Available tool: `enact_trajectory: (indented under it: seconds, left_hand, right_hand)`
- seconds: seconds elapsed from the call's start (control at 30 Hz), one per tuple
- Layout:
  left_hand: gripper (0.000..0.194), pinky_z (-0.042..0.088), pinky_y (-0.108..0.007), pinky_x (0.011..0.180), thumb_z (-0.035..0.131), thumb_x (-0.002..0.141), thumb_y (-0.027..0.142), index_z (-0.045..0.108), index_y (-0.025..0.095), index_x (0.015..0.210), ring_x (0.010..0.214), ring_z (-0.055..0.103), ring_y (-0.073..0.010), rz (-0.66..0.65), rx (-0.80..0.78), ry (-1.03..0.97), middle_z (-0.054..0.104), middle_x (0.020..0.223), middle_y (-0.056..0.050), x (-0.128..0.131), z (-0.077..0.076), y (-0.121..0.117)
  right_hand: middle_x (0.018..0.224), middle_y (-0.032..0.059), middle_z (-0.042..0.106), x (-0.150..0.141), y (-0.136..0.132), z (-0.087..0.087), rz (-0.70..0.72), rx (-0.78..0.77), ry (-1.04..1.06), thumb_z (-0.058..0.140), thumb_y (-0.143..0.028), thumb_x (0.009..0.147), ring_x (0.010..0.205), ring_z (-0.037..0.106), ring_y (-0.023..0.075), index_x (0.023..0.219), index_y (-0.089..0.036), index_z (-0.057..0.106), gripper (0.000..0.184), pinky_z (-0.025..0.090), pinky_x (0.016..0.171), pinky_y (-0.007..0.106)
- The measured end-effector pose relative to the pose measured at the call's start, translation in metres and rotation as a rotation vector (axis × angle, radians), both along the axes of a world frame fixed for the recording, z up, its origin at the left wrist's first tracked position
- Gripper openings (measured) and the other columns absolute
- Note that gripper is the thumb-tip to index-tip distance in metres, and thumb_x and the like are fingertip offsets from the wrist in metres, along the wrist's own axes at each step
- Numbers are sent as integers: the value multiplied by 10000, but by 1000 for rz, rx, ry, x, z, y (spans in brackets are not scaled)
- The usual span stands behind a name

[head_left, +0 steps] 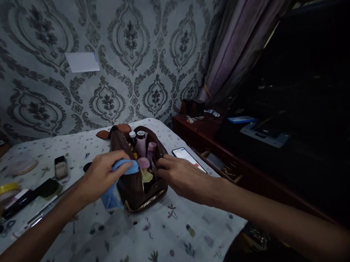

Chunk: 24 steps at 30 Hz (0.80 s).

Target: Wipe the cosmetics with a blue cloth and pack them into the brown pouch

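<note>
A brown handbag [157, 192] stands unzipped in the middle of the printed sheet. Inside it are a pink bottle with a silver cap [141, 145], a smaller pink tube [151, 150], a white-capped bottle [133, 136] and a round pink item [144, 163]. My left hand [104, 174] is closed on a blue cloth [113, 194], which hangs beside the bag's left side and partly over its opening. My right hand [178, 174] is at the bag's right rim, fingers curled over the edge; the fingertips are partly hidden.
Makeup items lie at the left, among them a dark brush [47, 189], a yellow-lidded jar [6, 192] and a square bottle [61, 167]. A lit phone [188, 158] lies right of the bag, near an open drawer [220, 164] of the dark red desk [192, 128].
</note>
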<state>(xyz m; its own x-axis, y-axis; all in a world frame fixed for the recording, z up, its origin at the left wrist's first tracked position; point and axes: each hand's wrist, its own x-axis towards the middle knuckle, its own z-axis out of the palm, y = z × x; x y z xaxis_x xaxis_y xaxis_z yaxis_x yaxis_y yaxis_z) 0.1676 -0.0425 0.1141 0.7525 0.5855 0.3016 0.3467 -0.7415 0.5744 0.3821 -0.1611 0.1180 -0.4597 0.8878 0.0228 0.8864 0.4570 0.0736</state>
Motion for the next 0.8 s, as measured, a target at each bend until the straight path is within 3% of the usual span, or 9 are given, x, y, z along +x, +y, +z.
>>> enact_trajectory:
  seconds: [0.1, 0.23, 0.37, 0.43, 0.57, 0.7, 0.8]
  left_hand:
    - [332, 472, -247, 658, 470, 920, 461, 663, 205, 836, 736, 636, -176, 112, -28, 5, 699, 791, -13, -27, -22, -8]
    - [291, 537, -300, 709, 471, 928, 460, 655, 248, 853, 783, 669, -209, 202, -43, 26, 717, 832, -8, -58, -59, -23]
    - [274, 557, -365, 869, 460, 951, 423, 633, 301, 1126, 1006, 675, -251, 180, 87, 21, 717, 1071, -30, -73, -74, -29]
    - [344, 546, -347, 893, 403, 982, 370, 590, 293, 1260, 1055, 659, -239, 136, 198, 59, 684, 1149, -58, -67, -68, -27]
    - [464, 533, -265, 669, 287, 977, 214, 559, 290, 1345, 849, 659, -187, 101, 413, 282, 619, 1054, -76, -28, -38, -21]
    - [490, 510, -291, 671, 364, 916, 122, 571, 302, 1321, 924, 653, -221, 156, 497, 572, 558, 1104, -88, 20, -4, -14]
    - [406, 495, -298, 667, 418, 872, 99, 651, 287, 1146, 852, 650, -211, 68, 488, 709, 558, 1054, -71, 33, 15, -8]
  right_hand:
    - [1010, 126, 662, -6, 18, -2, 67, 44, 28, 500, -12, 857, 938, 555, 228, 970, -106, 684, 236, 429, 868, 360]
    - [1086, 136, 691, -16, 49, 4, 160, -71, -39, 540, -14, 822, 971, 601, 244, 958, -103, 700, 227, 439, 876, 372]
    - [1008, 163, 714, -23, 64, 13, 132, -176, -174, 508, -76, 891, 966, 642, 274, 962, -72, 707, 212, 473, 790, 383]
    - [1003, 160, 719, -24, 64, 14, 124, -202, -235, 484, -65, 900, 943, 654, 271, 982, -68, 711, 240, 480, 776, 386]
    - [1031, 136, 720, -25, 62, 11, 130, -235, -260, 511, -32, 875, 954, 653, 237, 1048, -94, 711, 272, 475, 761, 336]
    - [1029, 133, 729, -28, 63, 10, 124, -338, -287, 532, -15, 859, 940, 659, 217, 992, -90, 731, 251, 455, 702, 290]
    - [1010, 131, 740, -30, 61, 13, 108, -342, -291, 532, -6, 859, 918, 669, 215, 950, -83, 740, 240, 459, 712, 294]
